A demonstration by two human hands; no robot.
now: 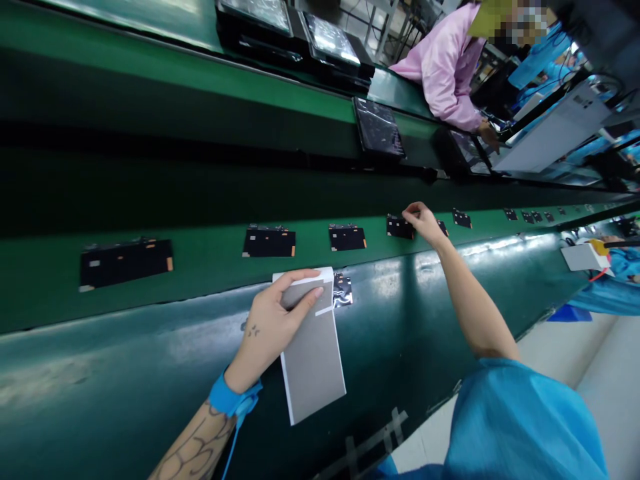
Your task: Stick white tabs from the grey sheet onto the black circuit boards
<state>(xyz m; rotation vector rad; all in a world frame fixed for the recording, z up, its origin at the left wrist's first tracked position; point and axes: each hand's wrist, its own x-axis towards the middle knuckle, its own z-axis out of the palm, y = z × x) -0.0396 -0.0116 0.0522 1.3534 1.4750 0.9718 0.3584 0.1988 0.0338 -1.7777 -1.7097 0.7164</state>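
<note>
My left hand [273, 323] is closed on a grey sheet with white edges [313, 367], thumb on top, over the near ledge. A small shiny black piece [343, 291] shows just right of the sheet's top end; how it lies there is partly hidden. On the green belt, my right hand [423, 220] reaches out with its fingertips pinched at the right edge of a flat black circuit panel [399, 227]. Another black panel [442, 228] is partly covered by that hand. Similar panels lie to the left: one [347, 238], a second [270, 242] and a third [125, 262].
More black panels [462, 218] line the green belt [210, 257] to the right. Beyond it, a dark wrapped flat unit [379, 128] lies on a farther line, with black trays [295, 43] behind. A person in a pink sleeve [445, 67] works across. Tape strips [375, 443] mark the near edge.
</note>
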